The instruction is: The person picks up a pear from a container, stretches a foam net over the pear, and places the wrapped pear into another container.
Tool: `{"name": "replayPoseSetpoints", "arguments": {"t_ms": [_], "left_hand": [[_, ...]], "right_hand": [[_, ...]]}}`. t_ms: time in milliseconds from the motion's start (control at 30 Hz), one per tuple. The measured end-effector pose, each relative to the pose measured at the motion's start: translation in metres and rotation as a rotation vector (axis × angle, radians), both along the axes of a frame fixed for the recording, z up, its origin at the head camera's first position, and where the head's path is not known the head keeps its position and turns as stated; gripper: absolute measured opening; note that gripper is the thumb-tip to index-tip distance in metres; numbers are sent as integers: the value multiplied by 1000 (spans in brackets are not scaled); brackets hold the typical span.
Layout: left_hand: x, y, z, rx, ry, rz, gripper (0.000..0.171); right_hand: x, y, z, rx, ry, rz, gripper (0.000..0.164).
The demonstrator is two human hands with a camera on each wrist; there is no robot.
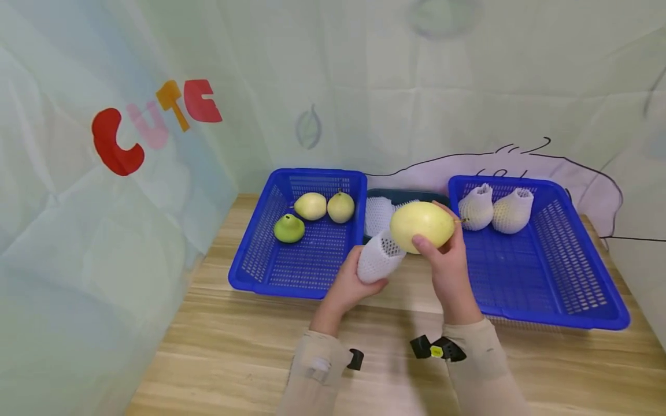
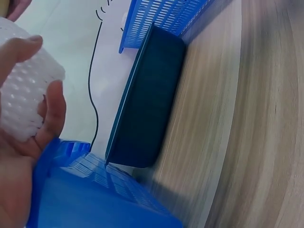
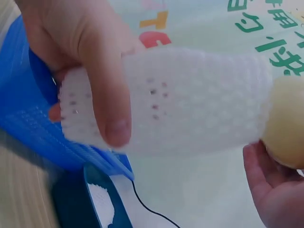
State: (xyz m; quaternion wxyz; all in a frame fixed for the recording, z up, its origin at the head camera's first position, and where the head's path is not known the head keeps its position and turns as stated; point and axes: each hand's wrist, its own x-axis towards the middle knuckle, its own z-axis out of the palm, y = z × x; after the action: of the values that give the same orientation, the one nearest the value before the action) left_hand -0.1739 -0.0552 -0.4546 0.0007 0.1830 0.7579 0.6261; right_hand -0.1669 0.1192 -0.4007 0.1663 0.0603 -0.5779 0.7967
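Observation:
My left hand (image 1: pixel 347 287) grips a white foam net sleeve (image 1: pixel 376 263), its open end tilted up toward a pale yellow pear (image 1: pixel 424 224). The pear lies on its side in my right hand (image 1: pixel 450 268), stem pointing right, thumb on its near face. In the right wrist view, the foam sleeve (image 3: pixel 204 102) spans the middle, and the pear (image 3: pixel 289 121) meets or overlaps its right end; whether any of it is inside cannot be told. Thumb and fingers curl round the sleeve (image 2: pixel 26 92) in the left wrist view.
A blue basket (image 1: pixel 296 271) on the left holds two pale pears (image 1: pixel 310 206) and a green pear (image 1: pixel 289 229). Another blue basket (image 1: pixel 512 286) on the right holds two foam-wrapped pears (image 1: pixel 512 212). Between them, a dark green tray (image 2: pixel 154 95) contains foam sleeves (image 1: pixel 378 214). All stand on a wooden table (image 1: pixel 224 346).

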Motion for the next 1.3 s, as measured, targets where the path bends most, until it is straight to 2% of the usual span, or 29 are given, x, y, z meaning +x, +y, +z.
{"name": "replayPoseSetpoints", "arguments": {"t_ms": [167,367,633,933,967,1200,1300], "left_hand": [[-1,1,0,-25,14,-5,57],[-2,2,-1,-1,18,4,55],[-2,1,-3,3,45,8,55],[-1,1,-3,29,78,18,54],[-1,1,-4,26,87,18,54],[-15,3,-32,-5,114,13,57],[-16,2,-35,-33,116,9,56]], "right_hand": [[0,-1,-6,23,69,47,56],[-1,2,-11,64,42,26,55],[1,2,-9,127,-2,40,56],[0,2,-4,90,-9,3,58],[0,2,-4,105,-10,5,59],[1,2,-5,215,-29,45,59],[1,1,-5,223,-42,61,58]]}}
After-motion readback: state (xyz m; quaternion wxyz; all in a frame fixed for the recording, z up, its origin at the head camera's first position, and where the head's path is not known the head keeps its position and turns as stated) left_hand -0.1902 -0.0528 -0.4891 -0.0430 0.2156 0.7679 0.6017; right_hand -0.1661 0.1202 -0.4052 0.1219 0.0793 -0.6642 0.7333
